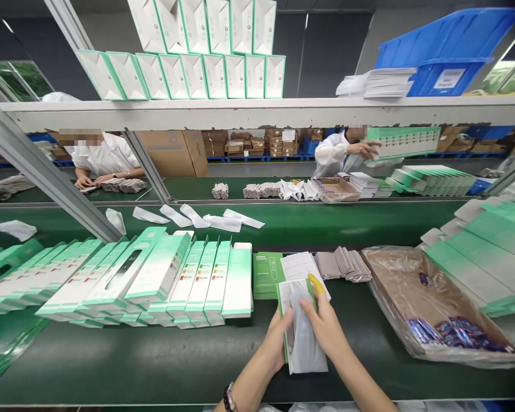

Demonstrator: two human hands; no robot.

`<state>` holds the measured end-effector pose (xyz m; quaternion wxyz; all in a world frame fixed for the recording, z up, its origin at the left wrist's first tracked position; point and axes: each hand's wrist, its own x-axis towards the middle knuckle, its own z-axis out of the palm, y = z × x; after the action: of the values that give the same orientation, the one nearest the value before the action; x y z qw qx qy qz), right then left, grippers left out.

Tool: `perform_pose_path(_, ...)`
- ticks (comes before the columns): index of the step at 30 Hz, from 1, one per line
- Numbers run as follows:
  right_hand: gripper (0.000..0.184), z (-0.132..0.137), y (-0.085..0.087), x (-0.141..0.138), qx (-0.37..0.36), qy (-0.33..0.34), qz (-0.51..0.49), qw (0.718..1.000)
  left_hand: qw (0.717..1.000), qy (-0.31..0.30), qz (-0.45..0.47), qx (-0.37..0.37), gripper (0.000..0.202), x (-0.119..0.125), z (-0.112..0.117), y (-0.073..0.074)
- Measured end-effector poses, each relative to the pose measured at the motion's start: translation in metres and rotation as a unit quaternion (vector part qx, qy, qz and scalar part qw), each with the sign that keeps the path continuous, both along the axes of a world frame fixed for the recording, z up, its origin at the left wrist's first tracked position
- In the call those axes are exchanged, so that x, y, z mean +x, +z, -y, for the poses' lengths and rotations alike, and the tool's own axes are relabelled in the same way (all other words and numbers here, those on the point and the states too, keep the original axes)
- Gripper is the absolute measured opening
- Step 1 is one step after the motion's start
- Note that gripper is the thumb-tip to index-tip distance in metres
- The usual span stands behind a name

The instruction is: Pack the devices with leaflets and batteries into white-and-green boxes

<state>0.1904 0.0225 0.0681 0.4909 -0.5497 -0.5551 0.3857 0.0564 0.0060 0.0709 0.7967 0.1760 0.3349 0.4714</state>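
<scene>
My left hand and my right hand both grip a small stack held upright over the dark green work surface: a clear plastic pouch in front, with a green booklet and white leaflet behind it. A yellow cot covers my right index fingertip. Flat on the surface just beyond lie a green booklet and a white instruction sheet. A row of white-and-green product boxes leans to the left of my hands.
A plastic-lined cardboard box with several small blue-purple packets stands at right, next to stacked green boxes. Grey pouches lie behind. White packets ride the green conveyor. Two people work across it. A shelf overhead carries boxes and blue bins.
</scene>
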Motion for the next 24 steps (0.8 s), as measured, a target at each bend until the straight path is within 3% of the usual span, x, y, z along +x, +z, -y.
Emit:
perform_pose_path(3, 0.064, 0.005, 0.003, -0.001, -0.07, 0.038, -0.131, 0.988, 0.993, -0.042, -0.026, 0.105, 0.089, 0.003, 0.002, 0.001)
perform_pose_path(5, 0.058, 0.008, 0.008, -0.003, -0.1, 0.05, -0.175, 0.978, 0.978, -0.035, -0.092, 0.183, 0.093, 0.004, 0.002, 0.006)
perform_pose_path(7, 0.055, 0.012, 0.011, -0.008, -0.111, 0.058, -0.185, 0.975, 0.951, -0.014, -0.198, 0.235, 0.085, 0.005, 0.001, 0.011)
perform_pose_path(10, 0.07, 0.019, 0.01, -0.019, -0.103, 0.028, -0.189, 0.976, 0.902, -0.017, -0.342, 0.265, 0.077, 0.003, 0.002, 0.018)
perform_pose_path(13, 0.069, 0.022, 0.009, -0.028, -0.12, -0.024, -0.2, 0.972, 0.866, -0.046, -0.416, 0.274, 0.081, -0.001, 0.006, 0.024)
perform_pose_path(16, 0.06, 0.019, 0.016, -0.023, -0.137, -0.036, -0.236, 0.961, 0.812, -0.097, -0.472, 0.33, 0.092, -0.02, 0.013, 0.04)
perform_pose_path(18, 0.055, 0.014, 0.023, -0.014, -0.136, -0.029, -0.281, 0.95, 0.759, -0.11, -0.518, 0.379, 0.085, -0.049, 0.014, 0.06)
perform_pose_path(20, 0.05, 0.009, 0.031, -0.005, -0.139, -0.026, -0.313, 0.939, 0.7, -0.033, -0.598, 0.388, 0.061, -0.094, 0.008, 0.085)
perform_pose_path(22, 0.049, 0.008, 0.037, 0.0, -0.15, -0.026, -0.317, 0.936, 0.585, 0.116, -0.723, 0.35, 0.04, -0.152, -0.006, 0.111)
perform_pose_path(24, 0.05, 0.01, 0.039, 0.0, -0.161, -0.017, -0.311, 0.937, 0.463, 0.18, -0.828, 0.261, 0.04, -0.214, -0.025, 0.132)
